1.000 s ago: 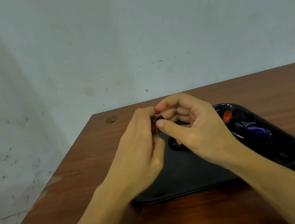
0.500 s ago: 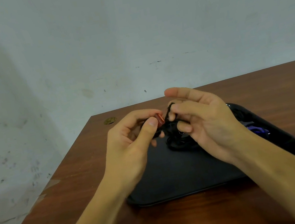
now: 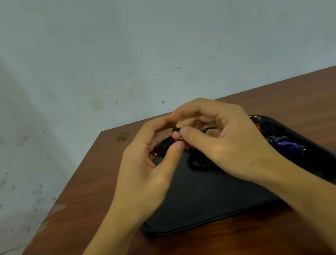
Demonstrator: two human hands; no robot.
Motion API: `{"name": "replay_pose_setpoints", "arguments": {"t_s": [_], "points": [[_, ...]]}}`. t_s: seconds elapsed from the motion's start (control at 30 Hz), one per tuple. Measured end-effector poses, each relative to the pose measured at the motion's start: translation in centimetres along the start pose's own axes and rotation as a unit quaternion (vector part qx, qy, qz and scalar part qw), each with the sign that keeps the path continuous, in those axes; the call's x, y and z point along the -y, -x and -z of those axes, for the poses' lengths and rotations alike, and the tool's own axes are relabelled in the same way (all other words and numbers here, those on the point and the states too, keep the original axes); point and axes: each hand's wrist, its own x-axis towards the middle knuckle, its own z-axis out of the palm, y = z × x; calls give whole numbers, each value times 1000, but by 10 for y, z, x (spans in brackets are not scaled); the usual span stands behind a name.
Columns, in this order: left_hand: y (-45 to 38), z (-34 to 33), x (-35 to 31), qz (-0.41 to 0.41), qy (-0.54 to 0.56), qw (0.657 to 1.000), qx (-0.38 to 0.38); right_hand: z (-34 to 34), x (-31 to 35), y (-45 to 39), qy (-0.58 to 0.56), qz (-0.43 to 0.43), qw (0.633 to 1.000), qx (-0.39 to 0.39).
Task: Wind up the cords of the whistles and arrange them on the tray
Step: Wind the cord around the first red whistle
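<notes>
light: dim, even, soft | shadows: faint under forearms | blur: fingertips slightly smeared | distortion: wide-angle bowing at frame edges

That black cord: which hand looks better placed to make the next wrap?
Probably the right hand: it pinches the black cord, while the left hand grips the whistle.
</notes>
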Motion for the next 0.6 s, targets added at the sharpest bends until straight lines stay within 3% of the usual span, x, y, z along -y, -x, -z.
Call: {"name": "replay_pose_setpoints", "arguments": {"t_s": [0.1,0.2,0.43,0.53,0.6], "points": [[0,0,6,34,24,999,-22,0,-7,1,211,150,966,25],[-1,-2,5,94,128,986,-54,-3,-16,-1,316,238,918,4],[-3,-2,3,218,333,914,-78,-10,-23,1,312,240,919,-38],[-3,-2,3,232,347,907,-63,-7,-23,-1,310,254,916,-19],[-3,-3,2,234,351,905,-62,-5,-23,0,264,222,939,-23]]}}
